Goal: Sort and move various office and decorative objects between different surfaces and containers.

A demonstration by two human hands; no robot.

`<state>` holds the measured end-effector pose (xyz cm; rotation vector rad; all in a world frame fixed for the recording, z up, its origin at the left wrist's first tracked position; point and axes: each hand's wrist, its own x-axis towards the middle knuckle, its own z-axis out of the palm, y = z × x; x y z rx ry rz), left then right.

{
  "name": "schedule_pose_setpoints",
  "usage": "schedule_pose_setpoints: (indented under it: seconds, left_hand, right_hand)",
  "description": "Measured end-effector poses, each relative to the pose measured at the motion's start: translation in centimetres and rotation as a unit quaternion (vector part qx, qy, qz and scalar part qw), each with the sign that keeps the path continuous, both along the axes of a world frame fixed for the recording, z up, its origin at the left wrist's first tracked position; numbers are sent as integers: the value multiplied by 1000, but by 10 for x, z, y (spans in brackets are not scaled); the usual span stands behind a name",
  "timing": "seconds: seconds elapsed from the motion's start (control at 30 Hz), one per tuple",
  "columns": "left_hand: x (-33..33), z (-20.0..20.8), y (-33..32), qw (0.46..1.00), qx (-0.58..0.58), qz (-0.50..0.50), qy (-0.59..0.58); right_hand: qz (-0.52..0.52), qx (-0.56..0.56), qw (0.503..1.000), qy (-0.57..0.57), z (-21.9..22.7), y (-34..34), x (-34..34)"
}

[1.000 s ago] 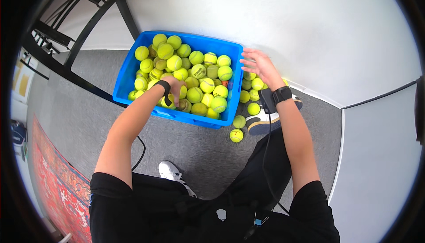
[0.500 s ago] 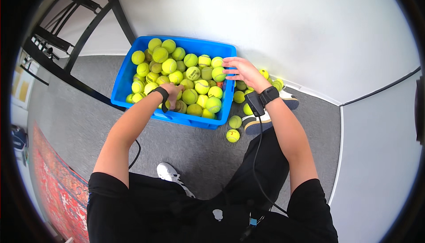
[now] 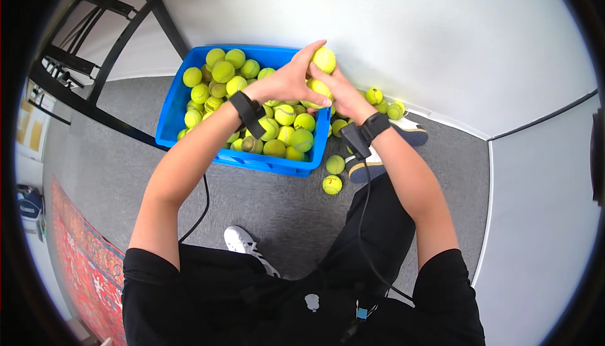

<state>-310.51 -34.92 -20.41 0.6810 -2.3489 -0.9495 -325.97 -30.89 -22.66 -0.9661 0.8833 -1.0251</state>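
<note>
A blue plastic bin stands on the floor, heaped with yellow-green tennis balls. Above its right end my two hands come together around two tennis balls. One, the upper ball, sits between the fingertips; the lower ball lies between the palms, partly covered. My left hand curves around them from the left, thumb below and fingers above. From the right, my right hand cups them, its fingers partly hidden behind the balls and left hand. Both wrists wear black straps.
Several loose tennis balls lie right of the bin, some by my right shoe and others along the white wall. A black metal frame rises at the left. A red patterned rug lies lower left. A cable hangs from my right wrist.
My left hand has risen from among the balls in the bin and moved right to meet my right hand. Two tennis balls are now held between them above the bin's right end.
</note>
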Motion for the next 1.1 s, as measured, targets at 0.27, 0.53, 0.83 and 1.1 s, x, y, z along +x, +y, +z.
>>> schedule_pose_setpoints:
  seconds: [0.27,0.53,0.83,1.1]
  left_hand:
    - [80,-33,-47,956,-101,129,-241]
    - [164,-85,-74,904,-29,271,-329]
    - [149,-89,-81,906,-80,330,-252]
    - [153,-75,-72,867,-123,225,-427]
  right_hand:
    - [-229,70,967,85,-35,-17,-99]
    - [-266,123,912,287,-132,-22,-160]
    - [-286,251,922,68,-131,-34,-162]
    - [-153,271,920,240,-112,-19,-147]
